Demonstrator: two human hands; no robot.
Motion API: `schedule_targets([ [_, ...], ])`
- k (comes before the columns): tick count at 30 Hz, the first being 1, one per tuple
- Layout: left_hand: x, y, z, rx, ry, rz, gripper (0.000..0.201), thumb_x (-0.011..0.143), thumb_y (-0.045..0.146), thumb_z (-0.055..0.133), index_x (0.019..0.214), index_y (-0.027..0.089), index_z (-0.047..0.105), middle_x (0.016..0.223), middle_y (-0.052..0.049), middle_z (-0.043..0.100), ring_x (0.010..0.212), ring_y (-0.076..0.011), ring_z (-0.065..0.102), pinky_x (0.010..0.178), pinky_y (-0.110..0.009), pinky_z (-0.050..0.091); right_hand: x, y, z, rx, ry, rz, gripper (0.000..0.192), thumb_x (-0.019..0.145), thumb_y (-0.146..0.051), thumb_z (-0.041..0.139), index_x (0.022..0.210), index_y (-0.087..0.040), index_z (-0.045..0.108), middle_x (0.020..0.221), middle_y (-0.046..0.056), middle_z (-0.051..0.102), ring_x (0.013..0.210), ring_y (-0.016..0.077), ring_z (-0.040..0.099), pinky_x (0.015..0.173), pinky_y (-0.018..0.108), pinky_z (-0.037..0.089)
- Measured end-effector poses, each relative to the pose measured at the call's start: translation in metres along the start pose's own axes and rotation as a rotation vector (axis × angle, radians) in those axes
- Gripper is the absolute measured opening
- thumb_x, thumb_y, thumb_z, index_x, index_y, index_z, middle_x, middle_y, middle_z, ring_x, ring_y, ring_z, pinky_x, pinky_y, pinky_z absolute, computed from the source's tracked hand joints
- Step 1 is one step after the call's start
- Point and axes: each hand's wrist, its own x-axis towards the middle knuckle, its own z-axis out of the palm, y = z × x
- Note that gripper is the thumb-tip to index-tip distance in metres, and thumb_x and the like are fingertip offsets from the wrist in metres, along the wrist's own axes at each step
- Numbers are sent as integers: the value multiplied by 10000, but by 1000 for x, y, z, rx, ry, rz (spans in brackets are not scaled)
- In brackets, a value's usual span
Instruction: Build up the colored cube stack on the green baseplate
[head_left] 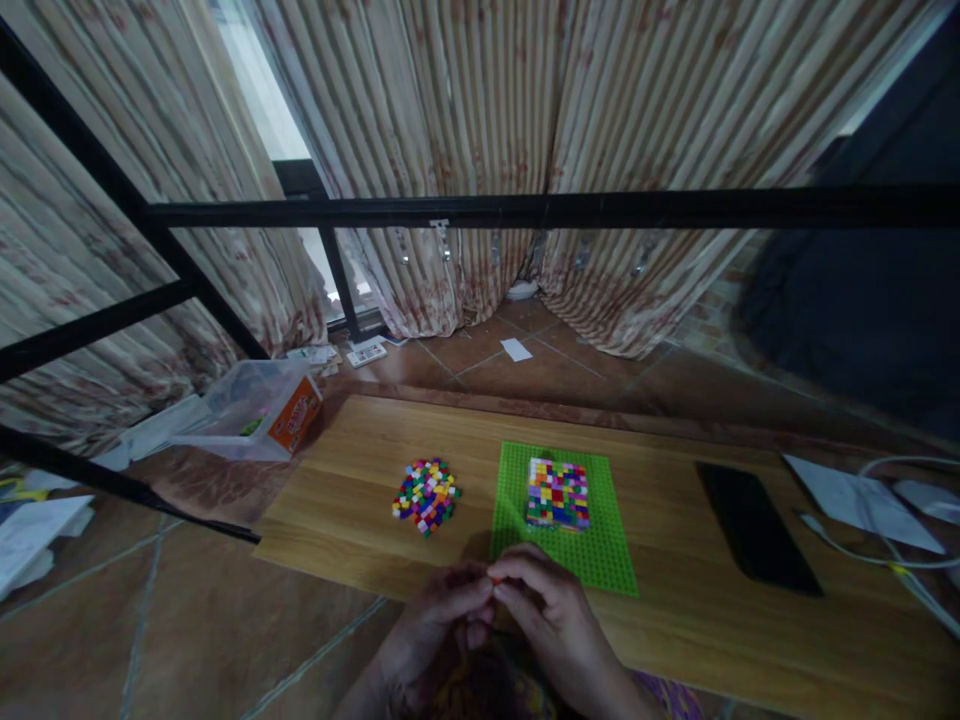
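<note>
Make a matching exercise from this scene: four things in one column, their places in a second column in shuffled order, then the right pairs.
Things:
1. loose brick pile
2. built brick block
3. black phone
4. clear plastic box

Places:
A. on the green baseplate
B. on the floor, off the board's far left corner
C. flat on the wooden board, right of the baseplate
D. on the board, left of the baseplate

Pairs: 1-D, 2-A, 3-C, 4-B
</note>
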Motion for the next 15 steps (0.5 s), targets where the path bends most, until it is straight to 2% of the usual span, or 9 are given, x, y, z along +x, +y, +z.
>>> schedule_targets([
  [5,12,-14,-9,111,-85,-35,422,587,399,875,804,114,652,565,30,575,431,-22,459,410,-128,330,-10,-6,-4,30,-17,37,124,933,-233,546,873,-223,654,848,5,639,791,116,620,723,210,455],
  [9,11,-16,-10,148,-146,-2,412,634,392,850,864,132,628,572,30,588,433,-25,472,416,-122,344,-18,-8,-8,95,-28,86,91,918,-238,569,874,-224,647,832,4,660,792,126,633,741,222,457],
  [12,8,-15,-7,176,-172,-3,404,650,357,843,904,143,613,585,28,600,434,-33,486,416,-125,351,-24,-2,-2,241,5,128,90,911,-279,586,891,-228,656,801,4,671,774,137,653,733,238,478],
  [15,4,-15,-1,138,-198,-26,384,658,341,835,901,148,608,596,31,595,440,-36,485,430,-134,368,-31,4,7,459,59,163,121,891,-339,617,879,-226,662,759,0,665,676,139,657,664,248,500],
])
